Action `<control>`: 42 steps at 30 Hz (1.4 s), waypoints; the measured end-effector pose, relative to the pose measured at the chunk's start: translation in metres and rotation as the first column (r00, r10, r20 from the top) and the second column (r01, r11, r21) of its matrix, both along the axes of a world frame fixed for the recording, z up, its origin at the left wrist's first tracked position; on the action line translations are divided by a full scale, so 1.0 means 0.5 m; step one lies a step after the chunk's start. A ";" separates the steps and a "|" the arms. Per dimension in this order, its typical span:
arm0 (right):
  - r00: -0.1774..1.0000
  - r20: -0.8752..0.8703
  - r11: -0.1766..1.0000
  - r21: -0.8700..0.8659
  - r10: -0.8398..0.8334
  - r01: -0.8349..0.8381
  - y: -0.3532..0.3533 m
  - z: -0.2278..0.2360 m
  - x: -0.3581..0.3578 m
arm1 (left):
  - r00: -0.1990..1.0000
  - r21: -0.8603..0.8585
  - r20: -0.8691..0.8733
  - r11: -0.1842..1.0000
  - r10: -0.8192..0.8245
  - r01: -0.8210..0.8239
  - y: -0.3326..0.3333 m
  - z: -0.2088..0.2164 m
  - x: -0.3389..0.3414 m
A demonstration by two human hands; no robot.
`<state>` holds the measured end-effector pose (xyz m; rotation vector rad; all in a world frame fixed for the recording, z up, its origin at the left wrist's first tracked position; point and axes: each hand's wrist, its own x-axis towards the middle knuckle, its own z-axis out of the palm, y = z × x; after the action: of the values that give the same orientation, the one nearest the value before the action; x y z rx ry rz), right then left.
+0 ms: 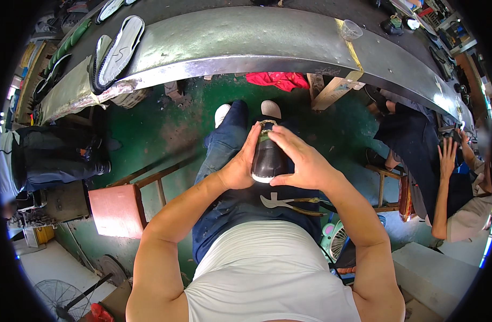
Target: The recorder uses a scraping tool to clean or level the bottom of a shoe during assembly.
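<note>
Above my lap, a black shoe upper (268, 160) with a white edge at its near end sits between my two hands. My left hand (239, 167) presses along its left side with the fingers stretched forward. On the other side, my right hand (306, 161) grips it, fingers over the far part and thumb near the white edge. A greenish strip and a rough opening show at the far end; the underside is hidden. Lasting pincers (291, 205) with a curved metal head lie across my thighs, just below the shoe.
A curved metal-topped bench (246, 35) spans the front, bearing white-lined shoes (120, 51) and a clear cup (351, 30). A pink stool (117, 210) stands left, a green fan (334, 239) by my right thigh. Co-workers sit at right (417, 145) and left (53, 155).
</note>
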<state>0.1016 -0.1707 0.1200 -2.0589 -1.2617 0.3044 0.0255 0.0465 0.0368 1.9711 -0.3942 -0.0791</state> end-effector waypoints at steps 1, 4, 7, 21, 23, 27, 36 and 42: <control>1.000 -0.004 1.000 -0.007 0.015 -0.015 0.007 -0.001 -0.001 | 1.000 0.003 0.002 1.000 0.006 -0.006 0.002 -0.002 -0.001; 0.999 -0.051 1.000 -0.024 -0.015 0.014 0.026 0.007 0.002 | 1.000 -0.044 0.027 0.999 0.002 -0.001 0.005 -0.006 0.000; 0.997 -0.006 0.997 -0.030 -0.076 0.076 0.046 0.011 0.004 | 0.997 -0.072 -0.071 0.997 0.031 -0.037 0.008 -0.004 0.003; 0.937 0.016 0.935 0.057 -0.350 0.349 -0.007 -0.054 -0.063 | 0.973 0.016 -0.028 0.973 0.230 -0.230 0.020 -0.057 0.004; 0.965 -0.039 0.948 -0.206 -0.258 0.245 -0.089 -0.069 -0.126 | 0.925 0.020 -0.103 0.931 0.364 -0.364 0.036 -0.077 0.008; 0.973 -0.158 0.922 -0.374 -0.167 0.098 -0.208 -0.133 -0.223 | 0.914 -0.132 -0.215 0.917 0.344 -0.377 0.044 -0.037 0.034; 0.239 -0.948 0.903 -0.093 -0.209 0.420 -0.243 -0.075 -0.198 | 0.642 -0.275 -0.730 0.961 -0.235 0.040 0.029 0.060 0.091; 0.423 -0.824 0.788 -0.045 -0.377 0.614 -0.114 -0.085 -0.118 | 0.544 -0.111 -0.827 0.989 -0.144 0.094 -0.005 -0.018 0.089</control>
<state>0.0429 -0.2279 0.0774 -1.6088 -0.0676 0.6496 0.0700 0.0438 0.0279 1.6099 0.1195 -1.0626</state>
